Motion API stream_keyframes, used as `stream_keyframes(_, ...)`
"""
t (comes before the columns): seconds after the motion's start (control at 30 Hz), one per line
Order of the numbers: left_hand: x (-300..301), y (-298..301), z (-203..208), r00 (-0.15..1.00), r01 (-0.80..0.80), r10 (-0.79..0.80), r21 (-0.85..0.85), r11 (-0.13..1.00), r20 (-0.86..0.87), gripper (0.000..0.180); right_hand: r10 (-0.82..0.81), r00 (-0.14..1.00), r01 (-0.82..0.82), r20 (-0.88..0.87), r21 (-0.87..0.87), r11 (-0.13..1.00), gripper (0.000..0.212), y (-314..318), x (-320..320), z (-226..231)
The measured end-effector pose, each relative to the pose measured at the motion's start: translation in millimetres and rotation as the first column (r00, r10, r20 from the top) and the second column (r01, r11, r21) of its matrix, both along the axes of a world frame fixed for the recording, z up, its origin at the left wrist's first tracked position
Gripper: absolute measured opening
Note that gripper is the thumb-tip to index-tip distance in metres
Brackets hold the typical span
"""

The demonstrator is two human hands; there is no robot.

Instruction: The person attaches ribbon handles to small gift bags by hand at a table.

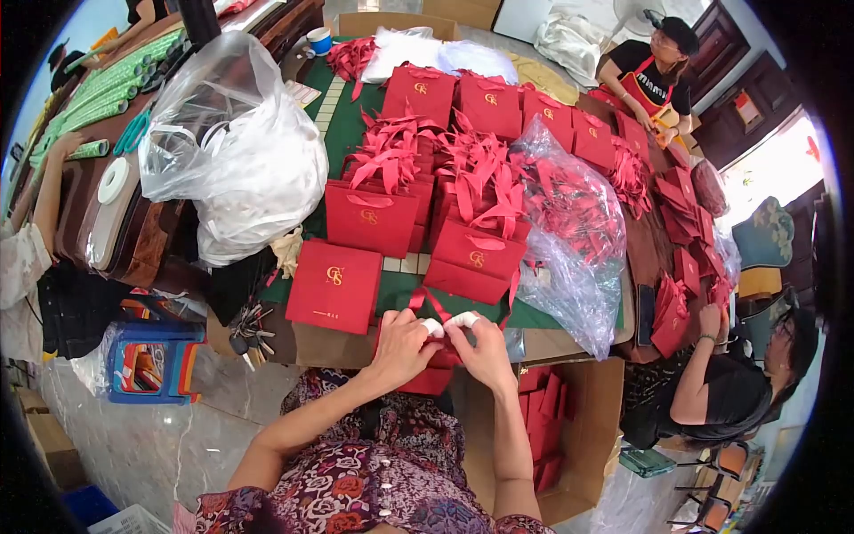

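Note:
At the table's near edge my left hand (406, 345) and my right hand (483, 352) meet fingertip to fingertip. Both are closed in a pinch on a red ribbon (436, 305), which loops up past the fingers. White wrapping covers a finger or thumb on each hand. Beneath them is a red paper gift bag (427, 383), largely hidden by my hands. A flat red bag with gold lettering (334, 283) lies just left of my left hand. Beyond my hands stands a row of red bags (476, 258) with ribbon handles.
A cardboard box (583, 436) with red bags stands below on the right. A clear plastic bag of red ribbons (569, 209) lies right of the rows. White material fills a plastic bag (236, 160) on the left. A blue stool (156, 360) stands lower left. Other people work around the table.

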State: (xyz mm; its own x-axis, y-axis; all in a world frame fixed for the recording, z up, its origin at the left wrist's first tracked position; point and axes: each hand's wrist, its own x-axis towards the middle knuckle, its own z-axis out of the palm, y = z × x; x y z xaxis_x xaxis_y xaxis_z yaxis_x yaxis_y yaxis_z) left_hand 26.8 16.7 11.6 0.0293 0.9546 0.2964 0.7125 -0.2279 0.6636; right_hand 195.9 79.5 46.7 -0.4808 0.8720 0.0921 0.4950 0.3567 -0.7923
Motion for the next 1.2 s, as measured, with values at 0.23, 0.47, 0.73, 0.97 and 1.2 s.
stream_keyframes(0.23,7,-13,0,0.981,0.066,-0.013,0.269,0.961,-0.195,0.01,0.251,0.934,-0.235,0.254,-0.093,0.968,0.019,17,12,8)
stream_keyframes(0.47,4,-16,4,0.967,0.151,-0.074,0.319,0.936,-0.243,0.018,0.352,0.935,-0.338,0.03,-0.218,0.916,0.018,26,20,-3)
stream_keyframes(0.73,1,-8,5,0.965,0.132,-0.059,0.278,0.951,-0.257,0.011,0.163,0.972,-0.198,-0.172,-0.212,0.957,0.011,18,13,-28)
stream_keyframes(0.97,2,-3,-1,0.99,0.06,-0.044,0.117,0.991,-0.135,0.018,-0.186,0.972,0.174,-0.141,-0.092,0.98,0.013,23,6,-23)
stream_keyframes(1.2,-2,18,-12,0.998,-0.023,0.025,-0.035,0.999,0.063,0.024,-0.635,0.772,0.619,-0.028,0.26,0.741,0.021,59,57,-64)
